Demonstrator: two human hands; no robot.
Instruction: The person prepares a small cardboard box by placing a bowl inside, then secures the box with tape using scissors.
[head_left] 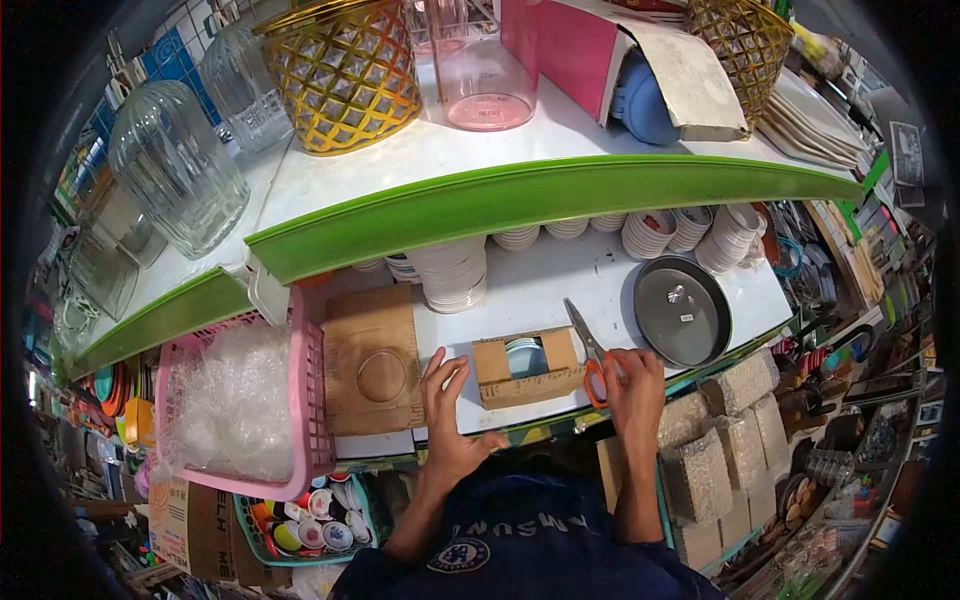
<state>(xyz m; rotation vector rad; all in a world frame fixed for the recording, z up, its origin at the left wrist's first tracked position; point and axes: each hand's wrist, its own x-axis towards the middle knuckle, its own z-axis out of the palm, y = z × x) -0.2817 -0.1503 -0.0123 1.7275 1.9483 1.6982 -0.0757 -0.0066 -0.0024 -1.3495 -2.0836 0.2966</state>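
Observation:
A small cardboard box (528,386) sits near the front edge of the white shelf, with pale blue dishes (525,358) visible through its top opening. To its left, my left hand (458,425) is held with fingers apart and nothing in it. On the box's right side, my right hand (634,392) has its fingers around the orange handles of the scissors (586,334), whose blades point up and away, apart from the box. A flat piece of cardboard (346,345) with a round outline lies left of my left hand.
A pink basket (312,400) of bubble wrap stands at the left. Stacked white bowls (448,275) and a dark round pan (683,345) rest on the shelf. Above runs a green-edged shelf (550,195) with glass jars (175,165) and gold baskets. Wrapped packages (735,450) lie lower right.

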